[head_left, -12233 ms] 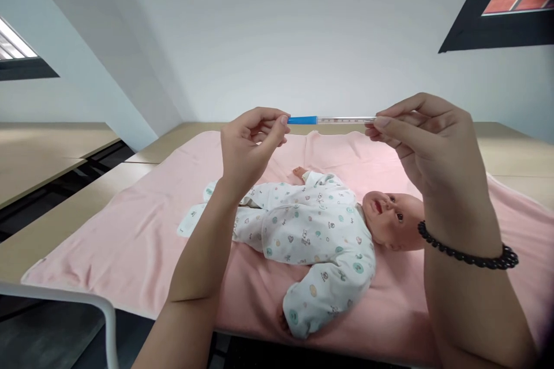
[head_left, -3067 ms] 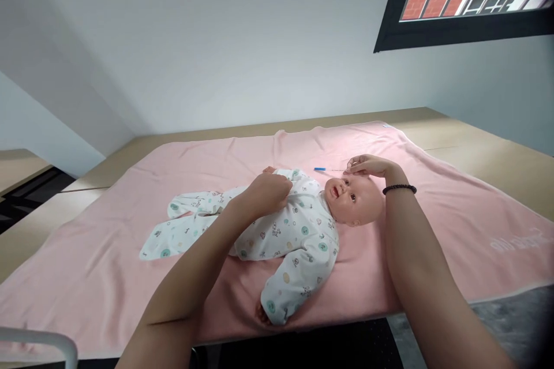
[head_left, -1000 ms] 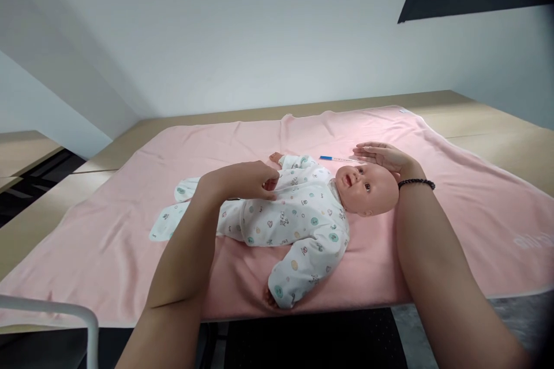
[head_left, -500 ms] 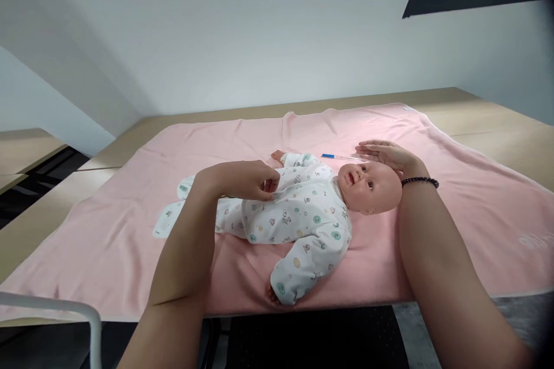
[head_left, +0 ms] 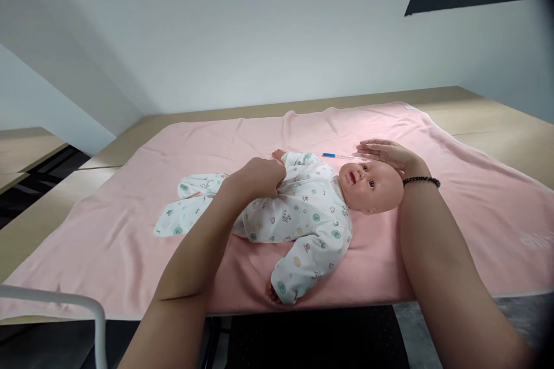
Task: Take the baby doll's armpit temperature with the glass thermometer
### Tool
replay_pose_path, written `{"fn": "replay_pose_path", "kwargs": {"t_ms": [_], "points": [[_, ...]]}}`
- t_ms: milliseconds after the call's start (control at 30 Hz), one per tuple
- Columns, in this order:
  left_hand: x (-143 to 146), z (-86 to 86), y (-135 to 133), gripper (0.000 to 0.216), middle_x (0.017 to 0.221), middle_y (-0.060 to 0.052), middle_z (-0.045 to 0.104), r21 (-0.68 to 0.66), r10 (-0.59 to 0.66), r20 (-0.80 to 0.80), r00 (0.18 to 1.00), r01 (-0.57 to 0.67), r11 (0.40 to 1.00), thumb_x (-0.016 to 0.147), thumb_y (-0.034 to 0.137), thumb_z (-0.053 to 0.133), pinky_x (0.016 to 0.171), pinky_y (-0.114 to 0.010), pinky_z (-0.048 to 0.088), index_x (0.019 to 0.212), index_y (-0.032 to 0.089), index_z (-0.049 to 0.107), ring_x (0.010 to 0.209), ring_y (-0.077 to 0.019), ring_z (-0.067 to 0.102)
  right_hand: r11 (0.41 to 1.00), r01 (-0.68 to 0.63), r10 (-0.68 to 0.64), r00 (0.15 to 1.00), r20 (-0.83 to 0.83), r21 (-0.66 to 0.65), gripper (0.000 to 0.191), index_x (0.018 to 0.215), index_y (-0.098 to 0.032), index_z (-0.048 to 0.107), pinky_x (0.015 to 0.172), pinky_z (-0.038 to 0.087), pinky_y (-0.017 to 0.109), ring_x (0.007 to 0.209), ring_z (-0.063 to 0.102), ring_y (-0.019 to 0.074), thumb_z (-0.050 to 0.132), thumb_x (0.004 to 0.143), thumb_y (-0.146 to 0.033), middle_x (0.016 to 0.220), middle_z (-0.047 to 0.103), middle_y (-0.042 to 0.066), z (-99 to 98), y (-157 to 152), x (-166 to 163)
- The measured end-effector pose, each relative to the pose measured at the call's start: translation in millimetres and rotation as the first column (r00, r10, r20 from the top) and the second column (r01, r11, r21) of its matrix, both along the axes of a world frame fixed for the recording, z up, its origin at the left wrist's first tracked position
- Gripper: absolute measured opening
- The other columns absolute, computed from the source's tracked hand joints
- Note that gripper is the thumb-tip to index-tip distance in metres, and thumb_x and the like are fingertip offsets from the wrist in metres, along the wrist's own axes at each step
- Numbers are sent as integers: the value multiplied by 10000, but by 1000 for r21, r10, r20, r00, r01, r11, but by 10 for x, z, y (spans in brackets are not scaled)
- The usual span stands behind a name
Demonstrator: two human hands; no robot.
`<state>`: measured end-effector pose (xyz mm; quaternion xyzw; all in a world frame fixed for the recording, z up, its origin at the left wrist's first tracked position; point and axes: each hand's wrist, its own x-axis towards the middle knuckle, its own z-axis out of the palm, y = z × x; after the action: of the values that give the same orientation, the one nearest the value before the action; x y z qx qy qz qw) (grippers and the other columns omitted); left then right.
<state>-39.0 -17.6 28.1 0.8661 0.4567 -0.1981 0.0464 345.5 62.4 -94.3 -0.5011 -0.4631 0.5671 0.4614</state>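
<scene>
A baby doll (head_left: 373, 187) with a bald head lies on its back on a pink blanket (head_left: 130, 253), its head to the right. It wears a white printed shirt (head_left: 298, 216) and matching trousers (head_left: 184, 216). My left hand (head_left: 265, 177) is closed at the front of the shirt, its fingertips pinching the cloth and partly hidden. Beyond the doll's head, my right hand (head_left: 386, 153) lies open with fingers stretched out, the wrist beside the crown. A thin thermometer (head_left: 335, 155) with a blue end rests on the blanket near my right fingertips.
The blanket covers most of a light wooden table (head_left: 497, 115) set against a white wall (head_left: 277, 34). At the near edge stands a black chair (head_left: 315, 337). A grey curved metal bar (head_left: 56, 297) is at the lower left.
My left hand has moved slightly right and away from me over the doll's chest, and its fingers have curled in further. My right hand stays in place.
</scene>
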Motion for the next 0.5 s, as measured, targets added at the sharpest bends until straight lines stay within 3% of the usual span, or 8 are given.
{"fn": "replay_pose_path", "kwargs": {"t_ms": [300,500], "points": [[136,22,-87,13,827,-77,657,3,29,-144,989,-29,1000,791,167,613,645,-325,407,778,165,609,731,-210,622,1000,13,-13,1000,1,0,317,930,-207,748,1060,532,388,1236,622,322,894,652,-252,1173,710,127,39,-31,-45],[137,-6,-71,93,795,-59,645,-35,-4,-135,991,0,999,768,212,658,604,-313,378,743,171,579,706,-197,600,1000,16,-16,1000,5,-7,280,938,-175,750,1053,523,355,1218,635,307,863,692,-245,1194,701,149,79,-53,-74]]}}
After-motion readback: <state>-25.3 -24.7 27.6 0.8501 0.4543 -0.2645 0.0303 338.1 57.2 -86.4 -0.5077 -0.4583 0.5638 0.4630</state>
